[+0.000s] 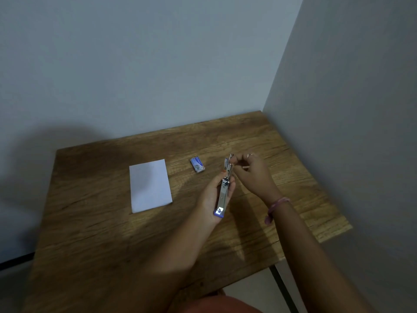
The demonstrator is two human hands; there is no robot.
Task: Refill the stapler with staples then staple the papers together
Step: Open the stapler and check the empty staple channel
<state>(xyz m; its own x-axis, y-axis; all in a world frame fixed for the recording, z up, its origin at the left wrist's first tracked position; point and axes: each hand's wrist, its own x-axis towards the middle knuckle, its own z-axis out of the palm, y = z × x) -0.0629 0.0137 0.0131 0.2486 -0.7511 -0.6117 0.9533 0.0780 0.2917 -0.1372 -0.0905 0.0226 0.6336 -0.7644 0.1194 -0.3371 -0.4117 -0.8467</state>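
Observation:
My left hand (213,195) grips a blue and silver stapler (223,195), held above the table with its far end swung open. My right hand (252,172) has its fingertips pinched at that opened far end; whether a strip of staples sits between the fingers is too small to tell. A small blue staple box (197,164) lies on the wooden table (112,233), just left of the stapler's tip. A white stack of papers (150,186) lies flat farther left.
The table stands in a corner, with a wall behind and another wall close on the right. Its right edge (334,236) and a black leg (284,288) show at the lower right.

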